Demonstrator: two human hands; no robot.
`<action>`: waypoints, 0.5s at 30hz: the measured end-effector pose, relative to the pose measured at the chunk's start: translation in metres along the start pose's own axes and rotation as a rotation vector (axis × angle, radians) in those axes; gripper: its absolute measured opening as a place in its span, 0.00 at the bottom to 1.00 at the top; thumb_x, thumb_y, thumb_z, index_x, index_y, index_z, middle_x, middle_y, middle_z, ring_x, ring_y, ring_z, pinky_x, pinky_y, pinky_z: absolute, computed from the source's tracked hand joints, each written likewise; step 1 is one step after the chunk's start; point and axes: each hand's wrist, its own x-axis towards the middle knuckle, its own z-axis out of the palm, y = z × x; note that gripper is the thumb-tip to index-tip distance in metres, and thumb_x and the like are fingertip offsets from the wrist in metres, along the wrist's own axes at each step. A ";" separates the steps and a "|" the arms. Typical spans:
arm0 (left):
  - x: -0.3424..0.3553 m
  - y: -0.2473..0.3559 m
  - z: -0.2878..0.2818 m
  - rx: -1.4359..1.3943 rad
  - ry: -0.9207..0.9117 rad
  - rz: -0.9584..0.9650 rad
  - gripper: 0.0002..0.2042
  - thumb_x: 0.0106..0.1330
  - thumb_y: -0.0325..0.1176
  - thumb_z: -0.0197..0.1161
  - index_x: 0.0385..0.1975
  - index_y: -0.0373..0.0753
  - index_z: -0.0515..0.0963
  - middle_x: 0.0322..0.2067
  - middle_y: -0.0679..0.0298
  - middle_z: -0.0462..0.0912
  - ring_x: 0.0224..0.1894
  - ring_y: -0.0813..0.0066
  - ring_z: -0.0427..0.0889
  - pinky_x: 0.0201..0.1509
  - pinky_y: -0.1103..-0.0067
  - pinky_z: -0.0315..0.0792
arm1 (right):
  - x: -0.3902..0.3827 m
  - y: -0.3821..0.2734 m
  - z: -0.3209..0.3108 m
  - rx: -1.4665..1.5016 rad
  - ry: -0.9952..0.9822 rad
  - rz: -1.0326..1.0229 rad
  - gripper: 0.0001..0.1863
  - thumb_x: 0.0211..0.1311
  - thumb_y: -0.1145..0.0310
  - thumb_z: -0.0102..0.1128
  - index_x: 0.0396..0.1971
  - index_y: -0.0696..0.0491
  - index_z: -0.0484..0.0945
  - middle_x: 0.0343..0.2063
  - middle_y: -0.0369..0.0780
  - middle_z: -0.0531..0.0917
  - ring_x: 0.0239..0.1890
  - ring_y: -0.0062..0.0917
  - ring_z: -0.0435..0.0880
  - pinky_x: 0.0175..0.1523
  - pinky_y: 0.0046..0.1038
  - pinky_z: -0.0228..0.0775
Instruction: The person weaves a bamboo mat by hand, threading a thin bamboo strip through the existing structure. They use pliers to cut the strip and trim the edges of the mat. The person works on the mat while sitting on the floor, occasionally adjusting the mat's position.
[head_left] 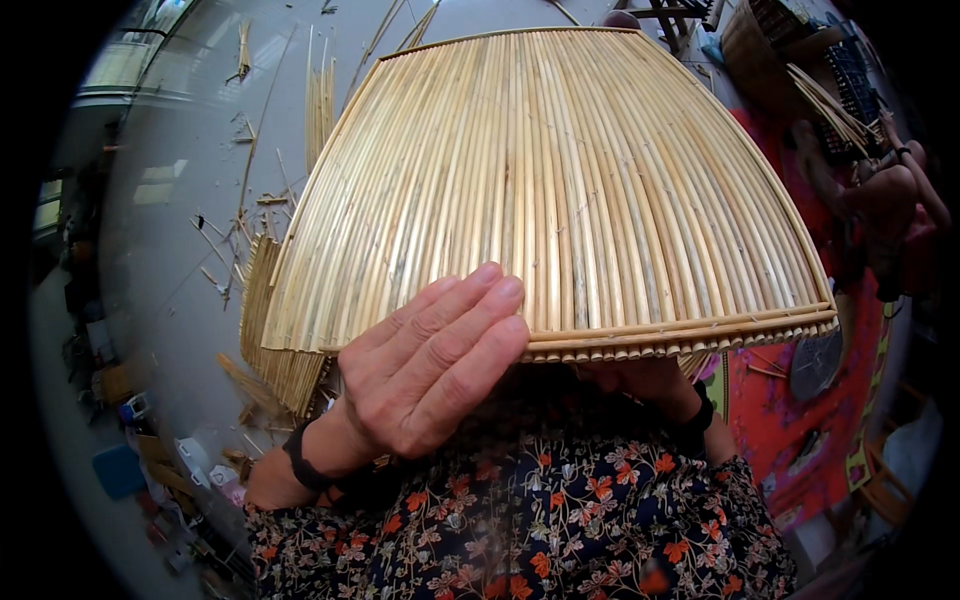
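Note:
A wide reed panel (550, 180) of pale parallel stalks fills the middle, with thin binding rods along its side and far edges and a doubled rod along the near right edge. My left hand (430, 370) grips the near edge left of centre, four fingers pressed together on top, its thumb hidden. My right hand (650, 375) is under the panel's near edge to the right, mostly in shadow, so its fingers are hidden.
Loose stalks and bundles (320, 110) lie on the pale floor, with another reed piece (262, 300) at left. At right are a woven basket (760, 55), a red patterned mat (770, 440), a grey round object (815, 365) and another person (880, 200) holding sticks.

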 end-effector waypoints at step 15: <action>0.000 -0.001 -0.002 -0.001 -0.025 0.002 0.09 0.65 0.28 0.67 0.42 0.31 0.85 0.46 0.47 0.89 0.52 0.52 0.89 0.57 0.65 0.83 | -0.008 -0.003 0.008 -0.001 0.114 -0.023 0.14 0.78 0.60 0.56 0.38 0.56 0.81 0.23 0.33 0.81 0.24 0.17 0.77 0.27 0.21 0.67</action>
